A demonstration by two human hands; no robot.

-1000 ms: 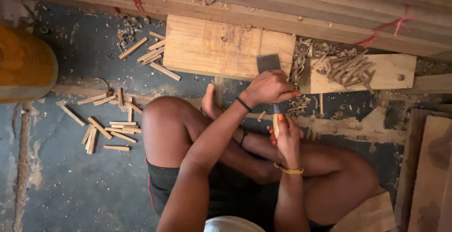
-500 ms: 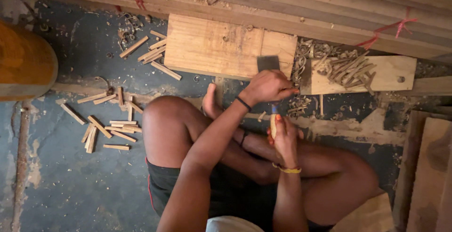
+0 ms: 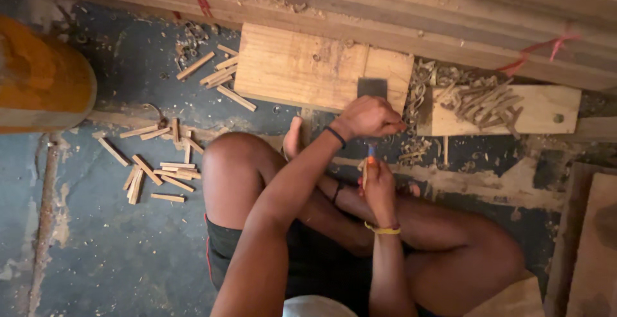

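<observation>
The small wooden stick point(image 3: 364, 170) stands upright in the right hand point(image 3: 379, 185), fingers closed around it, above the crossed legs. The left hand point(image 3: 367, 116) grips a flat dark blade point(image 3: 373, 88) over it. Judged step: shaving. Next stroke needs steady alignment. 2 boards point(image 3: 302, 66) lie on the dusty blue floor point(image 3: 96, 246).

Worn dark blue floor point(image 3: 116, 253) strewn with shavings, long timber beams point(image 3: 385, 8) along the top, dim warm light.
</observation>
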